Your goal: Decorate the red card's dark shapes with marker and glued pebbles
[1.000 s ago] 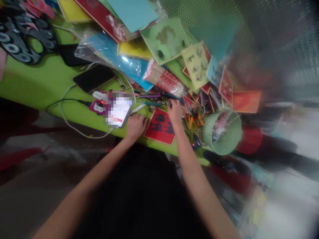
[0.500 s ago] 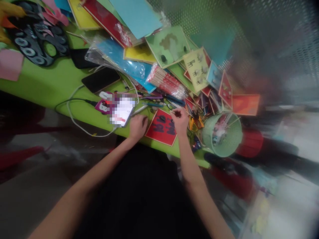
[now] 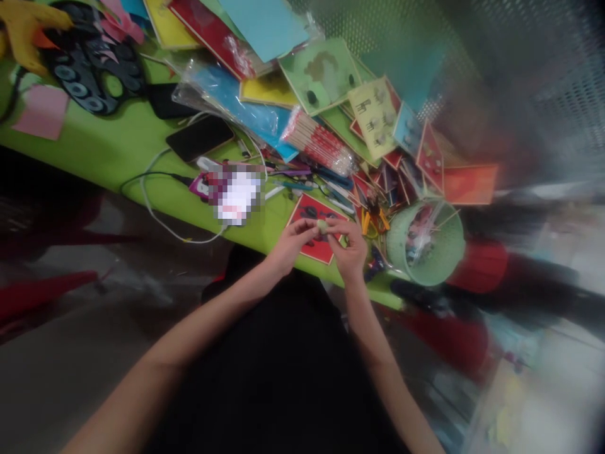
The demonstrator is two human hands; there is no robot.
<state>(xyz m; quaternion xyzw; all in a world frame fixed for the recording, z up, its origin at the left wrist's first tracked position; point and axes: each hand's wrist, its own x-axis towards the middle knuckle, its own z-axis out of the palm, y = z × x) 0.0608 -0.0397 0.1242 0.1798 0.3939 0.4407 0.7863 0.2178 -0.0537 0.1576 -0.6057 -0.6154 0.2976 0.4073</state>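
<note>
A small pale green piece (image 3: pixel 322 226) is pinched between the fingertips of my left hand (image 3: pixel 292 244) and my right hand (image 3: pixel 348 247). Both hands meet over a red card (image 3: pixel 317 251) with dark shapes on it, lying near the table's front edge and partly covered by my fingers. What the small piece is exactly, I cannot tell. Left of my hands lies a lit phone (image 3: pixel 239 197), its screen blurred out, with a white cable attached.
A green basket (image 3: pixel 428 268) holding sticks and wrapped bits stands at the right. Orange-handled scissors (image 3: pixel 373 222), pens and bundled sticks (image 3: pixel 321 142) lie behind my hands. Coloured cards are piled at the back. A dark phone (image 3: pixel 200 137) rests at the left of the green table (image 3: pixel 106 148).
My hands have come together above the red card, where they were apart at its two sides. The pale green piece now shows between their fingertips. The view has shifted slightly.
</note>
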